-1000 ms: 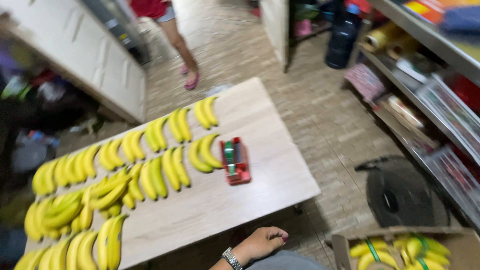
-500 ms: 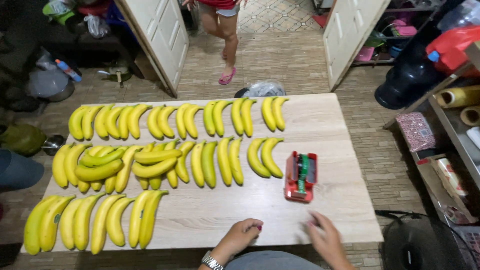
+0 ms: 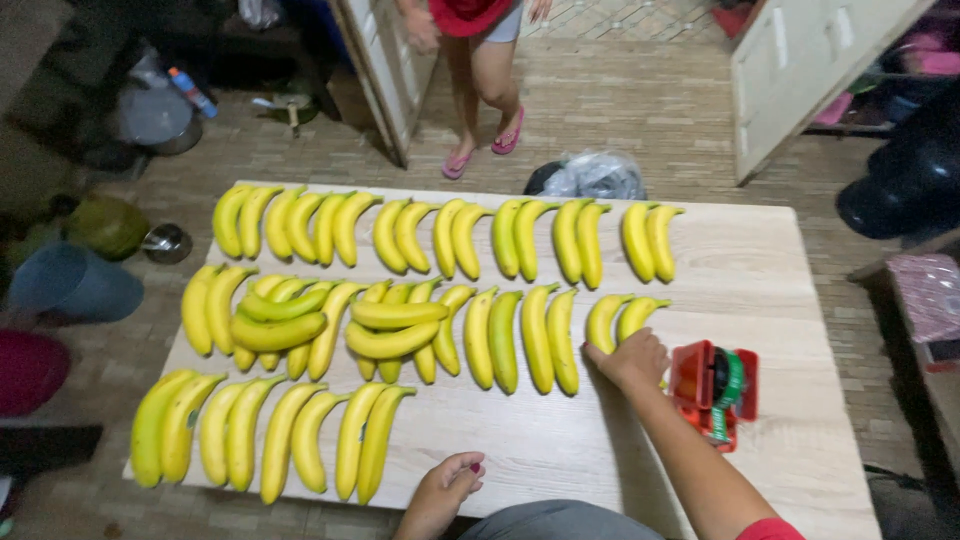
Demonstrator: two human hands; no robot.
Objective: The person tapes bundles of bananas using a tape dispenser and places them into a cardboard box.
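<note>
The right hand (image 3: 632, 360) covers the lower ends of a banana pair (image 3: 620, 318). The standing person (image 3: 480, 60) is cut off above the waist by the top edge.

Views: one only, the head camera; nothing is shared with a second view.
Position: above the near edge of the worktop (image 3: 800, 300), worn on the person's head.
Facing: steeply down and toward 12 o'clock, over the rows of bananas (image 3: 420, 290).
Nearness: close enough that the worktop fills most of the frame.
Far field: tiled floor (image 3: 620, 100) at 12 o'clock.
</note>
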